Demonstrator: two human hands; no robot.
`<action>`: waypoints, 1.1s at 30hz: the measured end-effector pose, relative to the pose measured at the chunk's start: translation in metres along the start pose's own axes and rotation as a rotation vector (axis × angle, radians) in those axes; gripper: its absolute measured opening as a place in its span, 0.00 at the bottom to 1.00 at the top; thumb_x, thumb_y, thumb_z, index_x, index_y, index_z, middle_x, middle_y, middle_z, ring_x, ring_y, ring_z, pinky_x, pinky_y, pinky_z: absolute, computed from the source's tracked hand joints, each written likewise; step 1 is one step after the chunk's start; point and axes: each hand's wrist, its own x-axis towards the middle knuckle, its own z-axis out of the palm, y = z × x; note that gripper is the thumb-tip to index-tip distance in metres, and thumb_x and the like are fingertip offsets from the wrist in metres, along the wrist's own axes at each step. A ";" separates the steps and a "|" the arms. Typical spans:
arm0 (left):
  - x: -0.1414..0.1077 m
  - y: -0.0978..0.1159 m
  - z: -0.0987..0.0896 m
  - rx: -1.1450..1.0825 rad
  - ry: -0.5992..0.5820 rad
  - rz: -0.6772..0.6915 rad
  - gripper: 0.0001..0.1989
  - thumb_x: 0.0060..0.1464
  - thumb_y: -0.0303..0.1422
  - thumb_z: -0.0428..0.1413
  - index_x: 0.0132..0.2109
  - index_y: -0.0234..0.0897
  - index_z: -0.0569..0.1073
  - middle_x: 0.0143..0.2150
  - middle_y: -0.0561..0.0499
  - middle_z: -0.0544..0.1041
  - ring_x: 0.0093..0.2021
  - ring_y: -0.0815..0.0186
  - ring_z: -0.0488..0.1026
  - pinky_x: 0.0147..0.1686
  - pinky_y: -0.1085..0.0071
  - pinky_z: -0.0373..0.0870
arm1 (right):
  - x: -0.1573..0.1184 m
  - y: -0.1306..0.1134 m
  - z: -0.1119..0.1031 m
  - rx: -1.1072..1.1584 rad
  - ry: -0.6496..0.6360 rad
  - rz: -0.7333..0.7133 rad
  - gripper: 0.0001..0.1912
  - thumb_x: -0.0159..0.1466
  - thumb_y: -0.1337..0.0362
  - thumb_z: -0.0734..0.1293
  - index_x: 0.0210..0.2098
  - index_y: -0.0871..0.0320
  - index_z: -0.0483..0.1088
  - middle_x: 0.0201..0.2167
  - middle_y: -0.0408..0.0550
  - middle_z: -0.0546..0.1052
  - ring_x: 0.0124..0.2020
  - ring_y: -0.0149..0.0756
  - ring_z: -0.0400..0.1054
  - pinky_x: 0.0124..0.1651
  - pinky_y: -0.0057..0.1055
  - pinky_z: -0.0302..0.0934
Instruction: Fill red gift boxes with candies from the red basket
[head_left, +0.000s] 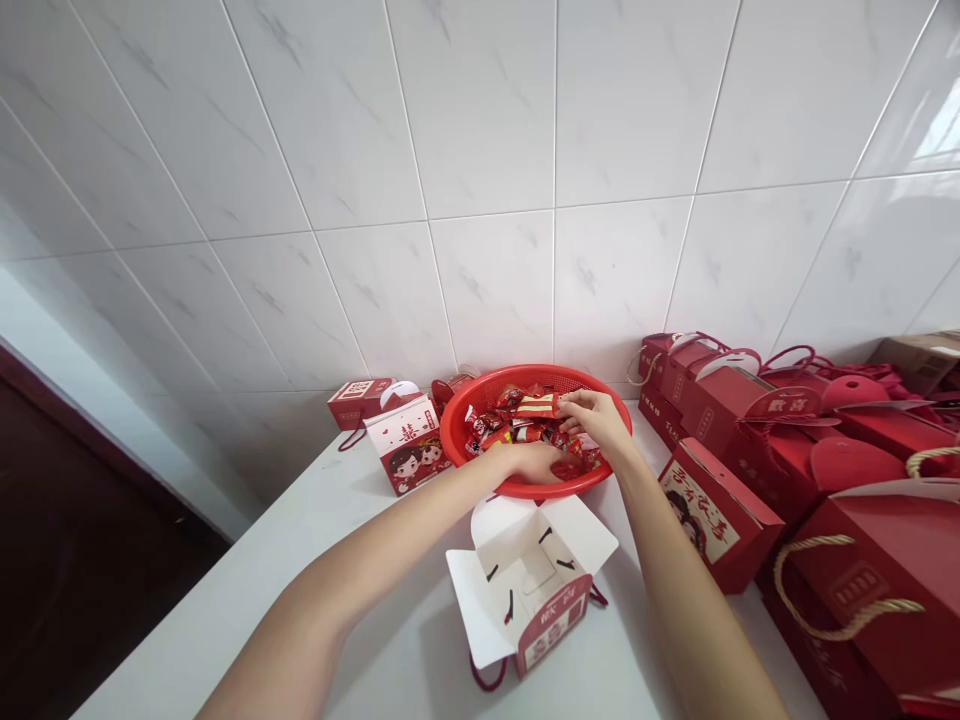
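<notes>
A red plastic basket [450, 425] full of red-wrapped candies [491, 437] stands against the wall. My right hand [592, 418] reaches over its right side, thumb and fingers closed on the end of a red-and-gold striped candy packet [537, 406]. Lower in the basket, my left hand [541, 462] is pushed in among the candies near the front rim; its fingertips are mostly hidden. Between my forearms, in front of the basket, sits an open gift box [517, 590] with white flaps spread and a dark red cord handle; no candy shows inside.
Left of the basket stand a white-and-red box with cartoon figures [411, 452] and a smaller red box [360, 402]. Several red gift boxes [750, 430] with cord handles crowd the right side of the white table [390, 600]. Behind is a tiled wall [487, 280].
</notes>
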 end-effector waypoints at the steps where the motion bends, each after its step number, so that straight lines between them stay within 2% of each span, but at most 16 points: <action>1: 0.001 0.001 0.000 -0.010 -0.012 0.000 0.23 0.58 0.32 0.53 0.61 0.41 0.72 0.60 0.46 0.74 0.56 0.53 0.72 0.56 0.59 0.67 | 0.000 0.000 0.000 0.005 0.006 -0.003 0.02 0.53 0.68 0.69 0.26 0.59 0.71 0.22 0.45 0.77 0.19 0.28 0.70 0.22 0.21 0.64; 3: 0.002 0.004 0.000 -0.014 -0.055 -0.046 0.21 0.58 0.31 0.52 0.58 0.40 0.74 0.56 0.46 0.77 0.52 0.53 0.74 0.51 0.61 0.69 | 0.000 0.000 -0.001 0.012 0.012 -0.009 0.02 0.52 0.67 0.69 0.26 0.60 0.71 0.23 0.45 0.77 0.20 0.28 0.70 0.23 0.21 0.64; 6: 0.000 0.005 -0.002 -0.006 -0.069 -0.086 0.12 0.53 0.27 0.54 0.44 0.37 0.78 0.40 0.49 0.80 0.39 0.58 0.75 0.39 0.66 0.69 | -0.001 -0.001 -0.001 0.020 0.012 -0.017 0.04 0.52 0.66 0.69 0.25 0.60 0.71 0.23 0.46 0.77 0.19 0.28 0.69 0.23 0.22 0.63; 8: -0.005 0.004 -0.004 -0.050 -0.036 -0.113 0.05 0.51 0.28 0.56 0.36 0.37 0.76 0.30 0.52 0.76 0.31 0.62 0.72 0.31 0.69 0.67 | -0.002 -0.001 -0.001 0.025 0.014 -0.027 0.05 0.52 0.65 0.69 0.26 0.60 0.71 0.23 0.45 0.77 0.19 0.28 0.69 0.24 0.23 0.64; 10: -0.012 0.001 -0.007 -0.197 0.024 -0.150 0.02 0.50 0.29 0.58 0.33 0.37 0.74 0.26 0.54 0.73 0.27 0.65 0.70 0.27 0.71 0.65 | -0.002 -0.001 -0.002 0.029 0.016 -0.032 0.05 0.53 0.65 0.70 0.26 0.60 0.71 0.22 0.45 0.77 0.19 0.27 0.69 0.24 0.22 0.64; 12: -0.020 -0.005 -0.010 -0.446 0.120 -0.152 0.03 0.49 0.31 0.58 0.33 0.36 0.74 0.27 0.54 0.74 0.27 0.67 0.70 0.26 0.73 0.66 | -0.001 -0.001 -0.003 0.028 0.015 -0.026 0.04 0.53 0.66 0.70 0.26 0.60 0.71 0.22 0.45 0.77 0.20 0.27 0.69 0.24 0.22 0.64; 15: -0.028 -0.014 -0.014 -0.823 0.310 -0.084 0.08 0.49 0.31 0.58 0.39 0.36 0.74 0.30 0.53 0.75 0.30 0.67 0.73 0.28 0.73 0.70 | 0.000 -0.001 -0.002 0.020 -0.004 -0.004 0.04 0.54 0.67 0.71 0.26 0.60 0.71 0.22 0.44 0.77 0.20 0.27 0.69 0.23 0.21 0.64; 17: -0.030 -0.020 -0.014 -0.998 0.410 -0.049 0.10 0.50 0.31 0.58 0.42 0.35 0.74 0.30 0.53 0.76 0.30 0.66 0.75 0.30 0.72 0.72 | 0.000 -0.002 -0.001 0.010 -0.048 0.019 0.05 0.57 0.67 0.71 0.26 0.60 0.72 0.23 0.45 0.78 0.21 0.27 0.71 0.23 0.20 0.64; 19: -0.030 -0.023 -0.015 -1.114 0.461 -0.036 0.13 0.52 0.30 0.57 0.46 0.35 0.74 0.30 0.51 0.77 0.30 0.66 0.76 0.31 0.71 0.74 | -0.002 -0.003 0.001 -0.001 -0.112 0.048 0.06 0.61 0.65 0.70 0.28 0.61 0.72 0.23 0.46 0.78 0.22 0.29 0.72 0.22 0.20 0.65; 23: -0.029 -0.025 -0.014 -1.236 0.482 -0.040 0.16 0.54 0.27 0.56 0.51 0.36 0.74 0.30 0.50 0.77 0.31 0.65 0.77 0.35 0.66 0.77 | -0.007 -0.009 0.003 -0.034 -0.220 0.133 0.07 0.67 0.63 0.66 0.35 0.60 0.72 0.26 0.48 0.79 0.22 0.32 0.75 0.20 0.21 0.67; 27: -0.030 -0.026 -0.014 -1.276 0.465 -0.028 0.19 0.54 0.26 0.58 0.54 0.40 0.74 0.32 0.51 0.76 0.32 0.65 0.76 0.39 0.60 0.79 | -0.012 -0.016 0.003 -0.049 -0.209 0.176 0.04 0.68 0.67 0.65 0.36 0.60 0.71 0.30 0.48 0.79 0.23 0.32 0.76 0.20 0.23 0.69; 30: -0.029 -0.027 -0.013 -1.273 0.479 -0.035 0.20 0.53 0.26 0.60 0.54 0.40 0.75 0.35 0.51 0.76 0.33 0.66 0.76 0.37 0.65 0.77 | -0.014 -0.019 0.002 -0.064 -0.173 0.185 0.02 0.66 0.69 0.65 0.37 0.60 0.71 0.33 0.48 0.79 0.23 0.30 0.75 0.21 0.22 0.69; 33: -0.028 -0.029 -0.012 -1.250 0.532 -0.021 0.20 0.52 0.24 0.61 0.53 0.39 0.76 0.36 0.51 0.77 0.33 0.68 0.76 0.36 0.72 0.75 | -0.013 -0.018 0.001 -0.090 -0.172 0.176 0.05 0.65 0.72 0.65 0.39 0.60 0.72 0.33 0.47 0.78 0.23 0.27 0.73 0.22 0.21 0.70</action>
